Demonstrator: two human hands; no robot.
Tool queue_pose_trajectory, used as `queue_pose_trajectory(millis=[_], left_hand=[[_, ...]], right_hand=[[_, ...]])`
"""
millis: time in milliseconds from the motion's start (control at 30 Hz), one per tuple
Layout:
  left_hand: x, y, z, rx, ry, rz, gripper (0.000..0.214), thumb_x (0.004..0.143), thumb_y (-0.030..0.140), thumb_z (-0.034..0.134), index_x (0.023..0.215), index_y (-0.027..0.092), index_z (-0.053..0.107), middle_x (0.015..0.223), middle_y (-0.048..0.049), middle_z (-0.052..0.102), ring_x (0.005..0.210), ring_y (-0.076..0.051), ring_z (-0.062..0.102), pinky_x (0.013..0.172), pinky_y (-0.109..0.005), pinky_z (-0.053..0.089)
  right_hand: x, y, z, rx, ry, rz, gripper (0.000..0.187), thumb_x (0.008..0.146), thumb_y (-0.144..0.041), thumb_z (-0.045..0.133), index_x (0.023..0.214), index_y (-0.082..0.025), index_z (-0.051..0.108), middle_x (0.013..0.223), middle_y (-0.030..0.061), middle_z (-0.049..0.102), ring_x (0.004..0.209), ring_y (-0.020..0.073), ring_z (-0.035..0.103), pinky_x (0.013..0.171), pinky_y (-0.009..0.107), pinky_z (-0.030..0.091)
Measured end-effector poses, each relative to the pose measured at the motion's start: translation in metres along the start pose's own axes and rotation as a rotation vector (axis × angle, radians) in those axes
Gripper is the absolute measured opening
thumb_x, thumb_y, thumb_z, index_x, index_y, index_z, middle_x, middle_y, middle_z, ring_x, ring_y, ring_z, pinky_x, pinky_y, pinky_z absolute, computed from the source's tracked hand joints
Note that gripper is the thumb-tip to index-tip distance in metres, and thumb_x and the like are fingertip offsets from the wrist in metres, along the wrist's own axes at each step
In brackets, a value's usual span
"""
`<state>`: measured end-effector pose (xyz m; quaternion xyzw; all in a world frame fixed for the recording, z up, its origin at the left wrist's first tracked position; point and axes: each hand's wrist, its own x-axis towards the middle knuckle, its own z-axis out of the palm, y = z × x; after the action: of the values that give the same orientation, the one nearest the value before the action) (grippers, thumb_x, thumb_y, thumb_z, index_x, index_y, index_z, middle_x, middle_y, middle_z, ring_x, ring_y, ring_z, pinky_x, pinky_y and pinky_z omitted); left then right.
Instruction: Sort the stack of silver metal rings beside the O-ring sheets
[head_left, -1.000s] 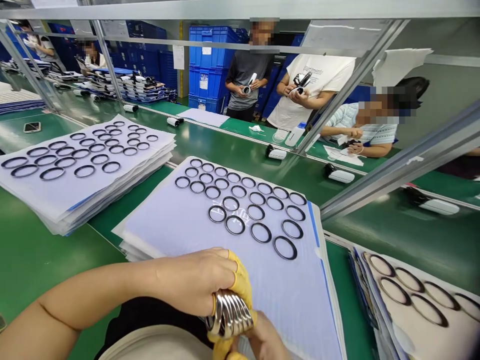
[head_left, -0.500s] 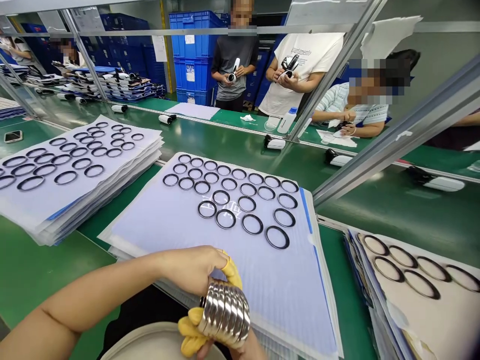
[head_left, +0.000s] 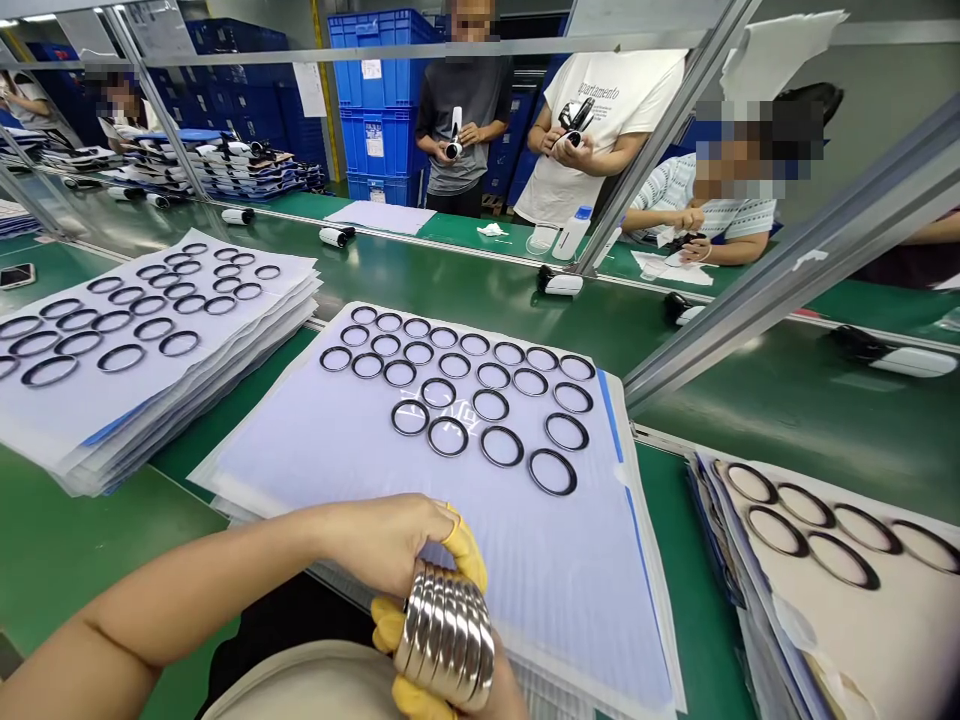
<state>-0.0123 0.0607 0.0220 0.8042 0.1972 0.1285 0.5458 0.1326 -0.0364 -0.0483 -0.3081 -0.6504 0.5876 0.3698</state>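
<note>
A stack of several shiny silver rings [head_left: 448, 630] is held at the bottom centre, just in front of the near edge of a sheet pile. My left hand [head_left: 394, 540] reaches in from the left and closes over the top of the stack, a yellow finger cover showing at its far side. From below right, my right hand [head_left: 504, 680] grips the same stack, mostly hidden by it. More yellow-covered fingers show left of and under the rings. Beyond, black-rimmed rings [head_left: 502, 446] lie in rows on the white sheet [head_left: 315, 440].
At left stands another sheet pile [head_left: 150, 400] bearing rings, with a phone [head_left: 16, 275] behind. More rings lie on a cream sheet [head_left: 817, 620] at right. A slanted metal post [head_left: 787, 250] rises at right. Across the green belt [head_left: 450, 270], several people handle white-and-black devices.
The ring stack has shifted slightly left in my hands, and the yellow-covered fingers beside it have changed position. The view has moved a little. Devices on the belt have slid right.
</note>
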Motion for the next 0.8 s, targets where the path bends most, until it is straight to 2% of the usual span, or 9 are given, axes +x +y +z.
queue_pose_trajectory(millis=[133,200,300,433,533,667,800], left_hand=[[0.001,0.003,-0.001,0.025,0.016,0.01,0.011,0.08,0.005,0.06,0.084,0.011,0.068,0.096,-0.0102,0.072,0.094,-0.019,0.062,0.09,-0.03,0.046],[0.001,0.001,0.0,0.021,0.023,0.013,0.01,0.08,0.005,0.061,0.084,0.01,0.068,0.095,-0.0109,0.072,0.092,-0.019,0.062,0.089,-0.03,0.047],[0.0,-0.003,0.003,0.007,0.033,0.017,0.009,0.077,0.006,0.063,0.084,0.011,0.068,0.092,-0.0098,0.072,0.088,-0.018,0.062,0.086,-0.03,0.048],[0.0,-0.004,0.006,0.016,0.049,0.018,0.01,0.077,0.007,0.063,0.085,0.012,0.068,0.093,-0.0085,0.072,0.088,-0.019,0.062,0.087,-0.031,0.047],[0.002,0.001,0.006,0.045,0.06,0.021,0.008,0.078,0.009,0.062,0.083,0.013,0.068,0.092,-0.0085,0.072,0.088,-0.019,0.062,0.087,-0.031,0.047],[0.003,0.006,0.007,0.045,0.075,0.027,0.007,0.08,0.012,0.061,0.08,0.015,0.067,0.091,-0.0065,0.072,0.09,-0.018,0.063,0.088,-0.029,0.046],[0.002,0.006,0.01,0.045,0.081,0.032,0.007,0.08,0.011,0.061,0.079,0.016,0.066,0.091,-0.0066,0.072,0.091,-0.018,0.063,0.088,-0.029,0.047]], right_hand=[[0.005,0.003,0.005,0.01,0.014,0.003,0.056,0.091,-0.064,0.033,0.086,-0.024,0.072,0.066,0.0012,0.069,0.059,0.0159,0.064,0.066,0.029,0.058],[0.003,0.001,0.003,0.012,-0.014,0.008,0.053,0.088,-0.066,0.04,0.085,-0.024,0.073,0.069,0.0024,0.07,0.063,0.0174,0.066,0.067,0.029,0.058],[-0.003,-0.002,-0.002,0.018,-0.042,0.013,0.05,0.082,-0.066,0.051,0.095,-0.024,0.073,0.08,0.0051,0.073,0.073,0.0212,0.068,0.073,0.033,0.058],[-0.009,0.002,-0.002,0.07,-0.02,0.015,0.05,0.082,-0.066,0.052,0.1,-0.024,0.072,0.088,0.0067,0.075,0.078,0.0231,0.07,0.077,0.036,0.059],[-0.01,0.014,0.004,0.079,0.048,0.036,0.045,0.084,-0.062,0.052,0.091,-0.023,0.073,0.08,0.0056,0.075,0.074,0.022,0.07,0.073,0.035,0.06],[-0.008,0.035,0.009,0.06,0.097,-0.031,0.041,0.083,-0.062,0.054,0.074,-0.025,0.071,0.059,-0.0001,0.068,0.06,0.0195,0.068,0.061,0.031,0.06],[-0.011,0.05,0.009,0.058,0.155,-0.044,0.042,0.084,-0.061,0.053,0.064,-0.026,0.066,0.054,-0.0013,0.064,0.057,0.0187,0.066,0.06,0.031,0.059]])
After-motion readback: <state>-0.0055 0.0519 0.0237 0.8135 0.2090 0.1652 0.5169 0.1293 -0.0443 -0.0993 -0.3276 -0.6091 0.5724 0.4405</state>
